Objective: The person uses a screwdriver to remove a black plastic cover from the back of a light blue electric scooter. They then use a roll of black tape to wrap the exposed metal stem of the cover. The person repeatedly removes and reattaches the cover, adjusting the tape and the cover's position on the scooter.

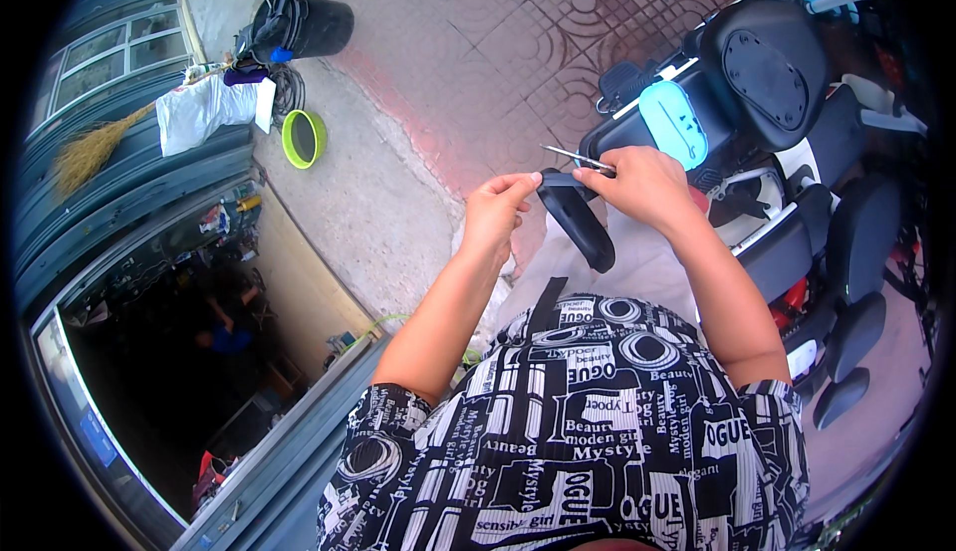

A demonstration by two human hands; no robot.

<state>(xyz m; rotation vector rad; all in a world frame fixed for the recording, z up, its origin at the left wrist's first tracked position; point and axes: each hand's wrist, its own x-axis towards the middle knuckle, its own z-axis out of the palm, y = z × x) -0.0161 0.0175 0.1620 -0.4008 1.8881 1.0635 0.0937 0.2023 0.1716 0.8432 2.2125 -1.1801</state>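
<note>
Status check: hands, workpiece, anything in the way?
Left hand pinching black piece at upper end; right hand gripping pointed metal tool. Black piece slants down-right. Light-blue oval item beyond right hand, not between the hands.

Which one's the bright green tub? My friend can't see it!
Find the dark doorway at left, then look up to the grey concrete. The lime-green tub is there, beside the white bag. It's round and bright, while the nearby bin is black.

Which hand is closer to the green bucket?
Left. In the picture, the left hand is below and right of the green bucket; the right hand is farther right.
</note>
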